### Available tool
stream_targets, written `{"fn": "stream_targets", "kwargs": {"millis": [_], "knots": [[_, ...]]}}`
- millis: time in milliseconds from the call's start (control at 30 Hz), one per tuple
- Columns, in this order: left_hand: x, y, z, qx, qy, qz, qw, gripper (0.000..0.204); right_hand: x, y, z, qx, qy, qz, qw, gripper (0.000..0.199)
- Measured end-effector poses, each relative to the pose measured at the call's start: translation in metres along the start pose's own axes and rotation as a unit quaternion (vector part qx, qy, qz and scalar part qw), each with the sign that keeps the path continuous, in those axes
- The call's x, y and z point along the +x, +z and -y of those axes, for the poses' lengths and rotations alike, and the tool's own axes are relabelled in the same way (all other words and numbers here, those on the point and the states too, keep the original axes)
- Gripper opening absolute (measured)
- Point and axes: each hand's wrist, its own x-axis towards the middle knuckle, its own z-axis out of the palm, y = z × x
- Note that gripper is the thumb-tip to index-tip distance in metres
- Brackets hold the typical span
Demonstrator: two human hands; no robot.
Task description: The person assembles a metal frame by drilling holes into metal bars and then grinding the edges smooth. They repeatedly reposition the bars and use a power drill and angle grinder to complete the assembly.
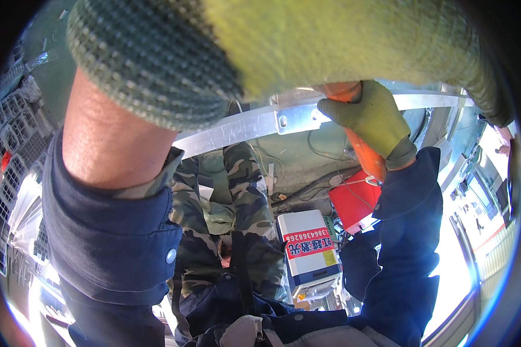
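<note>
My left hand (336,43), in a yellow-green glove with a grey-green knitted cuff, fills the top of the view close to the camera. Most of its fingers are cut off or hidden, so its grip cannot be made out. My right hand (376,118), gloved alike, is wrapped round an orange hand-held tool (366,155), whose far end disappears behind the left glove. Beside the right hand's thumb, a silver metal plate with holes (298,120) sits on a long, shiny metal bar (226,134). This bar runs across in front of my body.
Below the bar are my legs in camouflage trousers (249,191). A white box with a red label (308,246) stands right of them, near a red panel (353,202). Cables (312,185) trail over the floor. White grid-like parts (17,150) are piled at left.
</note>
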Motion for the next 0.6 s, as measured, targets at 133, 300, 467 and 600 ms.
{"fn": "stream_targets", "kwargs": {"millis": [133,300,467,600], "knots": [[-0.001,0.002,-0.001,0.0,-0.001,-0.002,1.0,0.05,-0.001,0.002,0.003,0.003,-0.013,-0.006,1.0,0.058],[-0.003,0.001,-0.002,0.003,-0.001,-0.006,1.0,0.05,0.0,0.0,0.006,-0.036,0.004,-0.009,0.999,0.06],[0.006,0.004,0.014,-0.018,0.008,0.014,1.0,0.051,-0.003,0.001,-0.009,-0.025,0.028,-0.026,0.999,0.06],[-0.002,0.001,-0.003,-0.002,-0.004,-0.004,1.0,0.051,0.0,0.0,0.003,-0.017,-0.012,-0.004,1.0,0.057]]}}
